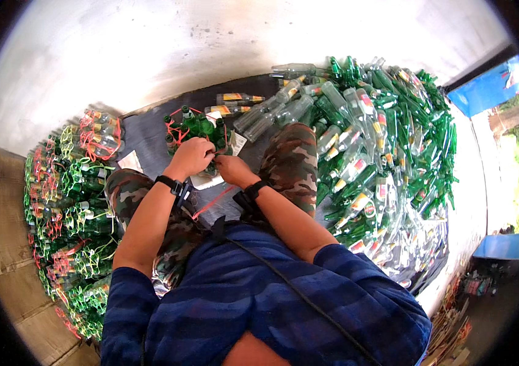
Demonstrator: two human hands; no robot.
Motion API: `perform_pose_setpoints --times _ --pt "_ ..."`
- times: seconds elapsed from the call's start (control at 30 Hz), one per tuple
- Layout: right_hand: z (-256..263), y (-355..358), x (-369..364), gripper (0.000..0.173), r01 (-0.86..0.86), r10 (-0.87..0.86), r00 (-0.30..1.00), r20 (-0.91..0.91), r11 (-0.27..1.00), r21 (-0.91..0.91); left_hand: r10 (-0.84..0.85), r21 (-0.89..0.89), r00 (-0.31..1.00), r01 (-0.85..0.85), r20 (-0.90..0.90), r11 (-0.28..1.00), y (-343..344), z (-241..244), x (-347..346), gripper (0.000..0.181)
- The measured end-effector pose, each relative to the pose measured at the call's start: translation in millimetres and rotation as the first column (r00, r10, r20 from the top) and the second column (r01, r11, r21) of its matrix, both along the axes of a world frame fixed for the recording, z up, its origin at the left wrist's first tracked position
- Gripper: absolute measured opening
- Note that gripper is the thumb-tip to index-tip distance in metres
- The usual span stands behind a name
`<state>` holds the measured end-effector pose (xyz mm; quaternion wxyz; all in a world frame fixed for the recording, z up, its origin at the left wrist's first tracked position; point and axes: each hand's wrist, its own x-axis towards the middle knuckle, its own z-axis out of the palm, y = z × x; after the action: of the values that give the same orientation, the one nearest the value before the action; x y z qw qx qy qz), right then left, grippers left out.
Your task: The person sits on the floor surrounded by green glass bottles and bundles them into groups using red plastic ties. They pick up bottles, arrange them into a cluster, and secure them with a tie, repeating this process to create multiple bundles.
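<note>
Between my knees stands a cluster of green glass bottles (191,122), upright, with red plastic twine (178,132) running around and between their necks. My left hand (194,154) is bent over the near side of the cluster, its fingers pinched together. Right beside it, the fingertips of my right hand (234,168) almost meet those of the left. Whatever is between the fingers is too small to make out, perhaps a twine end. A loose strip of red twine (213,202) lies on the dark sheet below my hands. White card pieces (207,182) show beside and under the cluster.
A large heap of loose green and clear glass bottles (355,137) lies on my right. On my left are stacked bottle bundles (71,206) tied with red and yellow-green twine. Two clear bottles (240,98) lie behind the cluster. A white wall (140,50) rises beyond.
</note>
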<state>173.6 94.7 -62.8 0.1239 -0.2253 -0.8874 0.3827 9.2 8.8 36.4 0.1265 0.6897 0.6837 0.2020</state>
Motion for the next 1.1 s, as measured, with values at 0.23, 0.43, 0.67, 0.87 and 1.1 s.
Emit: perform_pose_setpoints --times 0.23,0.43,0.67,0.87,1.1 --pt "24 -5 6 0.017 0.049 -0.059 0.995 0.076 0.990 0.129 -0.003 0.163 0.998 0.014 -0.062 0.987 -7 -13 10 0.014" --pt "30 -8 7 0.018 0.070 -0.095 0.986 0.134 0.981 0.184 0.121 0.206 0.986 -0.096 -0.114 0.974 -14 -19 26 0.012" --pt "44 -15 10 0.014 0.115 -0.128 0.989 0.071 0.980 0.160 0.217 0.305 0.973 -0.186 -0.072 0.934 -21 -26 36 0.013" --pt "43 -14 11 0.014 0.160 -0.145 0.982 -0.123 0.980 0.120 0.308 0.286 0.950 -0.284 -0.044 0.915 -24 -33 35 0.015" --pt "28 -7 11 0.016 0.114 -0.107 0.986 -0.126 0.992 0.050 0.358 0.330 0.930 -0.314 -0.080 0.890 -31 -26 34 0.012"
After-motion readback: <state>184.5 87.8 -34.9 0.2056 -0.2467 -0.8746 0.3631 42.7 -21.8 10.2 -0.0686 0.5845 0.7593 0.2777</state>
